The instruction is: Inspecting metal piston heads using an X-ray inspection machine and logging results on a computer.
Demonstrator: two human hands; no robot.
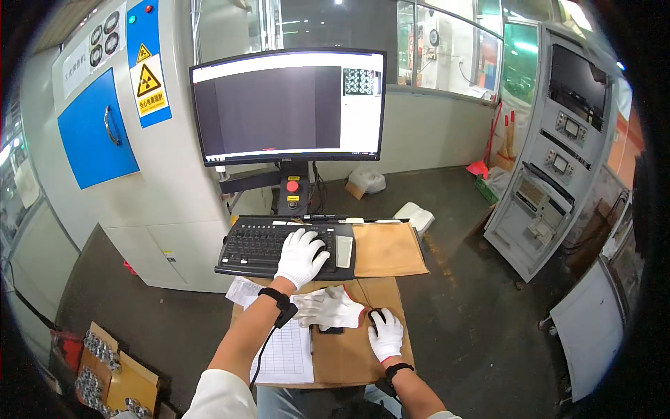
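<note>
My left hand [301, 260], in a white glove, lies over the right part of a black keyboard [252, 243]. Its fingers are stretched out on the keys, holding nothing. A black computer mouse [377, 317] is under my right hand [387, 341], also gloved in white, with the fingers resting around it. Between my hands lies a loose pair of white work gloves [326, 307], partly covering a dark flat object [332, 330]. A monitor [276, 108] stands behind the keyboard, showing a mostly dark grey picture and a small thumbnail.
A printed sheet [286, 356] lies beneath my left forearm on brown cardboard [356, 363]. A red button [292, 186] sits below the monitor. Left stand a grey-and-blue machine cabinet [178, 202] and a box [129, 384] of metal parts. An instrument rack [544, 167] stands right.
</note>
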